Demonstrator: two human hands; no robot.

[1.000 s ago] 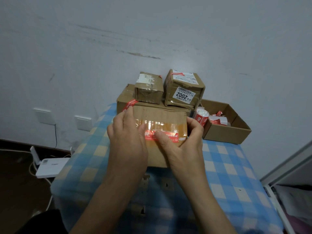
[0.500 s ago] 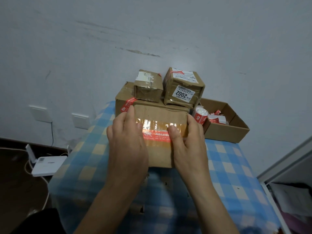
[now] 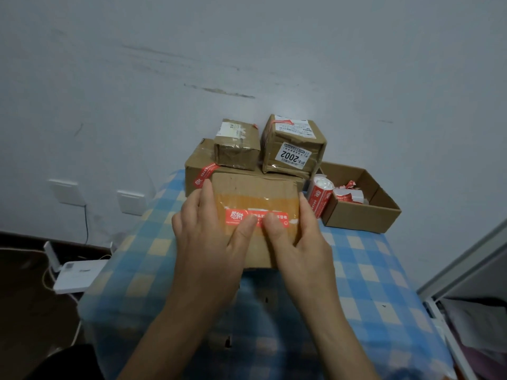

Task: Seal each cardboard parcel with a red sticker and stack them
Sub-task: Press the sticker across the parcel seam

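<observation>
**Thumbs flat on the red seal**

Your left hand (image 3: 208, 237) and right hand (image 3: 300, 242) lie with fingers nearly straight, gripping nothing, on the rectangular brown cardboard parcel (image 3: 253, 187) at frame centre. It sits on the blue checked cloth (image 3: 365, 270). Both thumbs press the glossy red oblong sticker (image 3: 236, 216) over its shiny tape.

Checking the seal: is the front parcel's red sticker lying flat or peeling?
Flat: red sticker lies along the parcel; left hand and right hand press it.

White router (image 3: 79, 275), perhaps, lies below two wall sockets (image 3: 65, 192).
</observation>
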